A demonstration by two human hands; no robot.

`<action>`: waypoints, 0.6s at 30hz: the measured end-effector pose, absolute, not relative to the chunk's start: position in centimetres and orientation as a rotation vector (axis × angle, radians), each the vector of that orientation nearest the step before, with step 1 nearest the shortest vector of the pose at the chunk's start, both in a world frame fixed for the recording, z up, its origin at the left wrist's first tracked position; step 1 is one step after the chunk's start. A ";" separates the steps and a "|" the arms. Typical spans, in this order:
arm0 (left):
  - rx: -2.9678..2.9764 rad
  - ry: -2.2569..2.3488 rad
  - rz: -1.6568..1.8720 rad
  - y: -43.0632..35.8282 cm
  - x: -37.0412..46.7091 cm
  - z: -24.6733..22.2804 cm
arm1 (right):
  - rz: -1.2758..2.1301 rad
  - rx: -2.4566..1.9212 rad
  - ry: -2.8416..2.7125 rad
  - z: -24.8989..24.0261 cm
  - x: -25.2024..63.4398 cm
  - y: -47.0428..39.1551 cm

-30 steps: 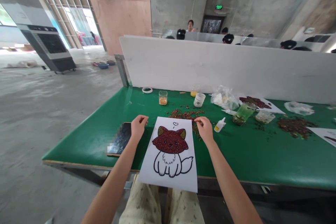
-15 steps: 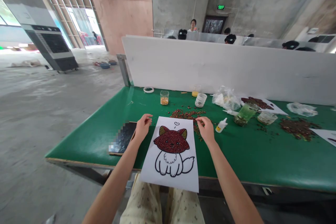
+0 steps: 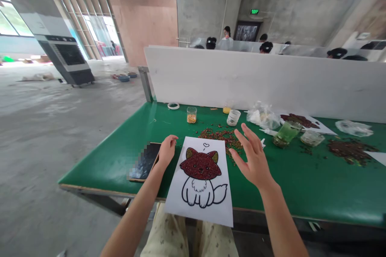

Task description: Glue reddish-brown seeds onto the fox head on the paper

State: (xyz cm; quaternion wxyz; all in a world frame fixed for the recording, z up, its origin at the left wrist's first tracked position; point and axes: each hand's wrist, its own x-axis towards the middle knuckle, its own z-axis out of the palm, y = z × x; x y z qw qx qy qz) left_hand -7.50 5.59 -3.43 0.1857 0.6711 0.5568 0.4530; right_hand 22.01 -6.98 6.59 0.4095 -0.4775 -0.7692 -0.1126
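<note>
A white paper sheet (image 3: 177,196) with a cartoon fox outline lies before me, its near end jutting past the table edge over my lap. The fox's head (image 3: 200,166) is covered in small dark red grains, with olive-coloured ears; the body and tail are bare line drawing. My left hand (image 3: 167,152) rests just left of the sheet, fingers curled in, with nothing visible in them. Raised right of the sheet, my right hand (image 3: 253,158) is open, fingers spread and holding nothing. Behind it, a white glue bottle (image 3: 263,143) is mostly hidden. Loose reddish and green grains (image 3: 211,133) lie beyond the sheet.
A dark tablet-like panel (image 3: 146,162) lies left on the green table (image 3: 114,152). Farther back stand a jar of yellow kernels (image 3: 191,115), a clear jar (image 3: 233,118) and a green-tinted jar (image 3: 286,133). A white partition (image 3: 241,76) runs behind; people's heads show beyond it.
My right hand has risen and moved right, its fingers going from pinched together to spread, now covering the glue bottle. The left hand stays beside the sheet. The view has shifted slightly.
</note>
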 end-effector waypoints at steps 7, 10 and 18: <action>2.055 1.657 1.213 5.5 -7.6 -3.4 | -0.208 -1.281 -1.960 4.7 22.9 -1.2; 2.104 1.701 1.179 5.4 -7.7 -3.4 | -0.216 -1.348 -1.928 1.3 23.7 1.4; 2.222 1.754 1.053 5.7 -7.0 -3.8 | -0.091 -1.432 -1.830 -3.1 24.1 1.7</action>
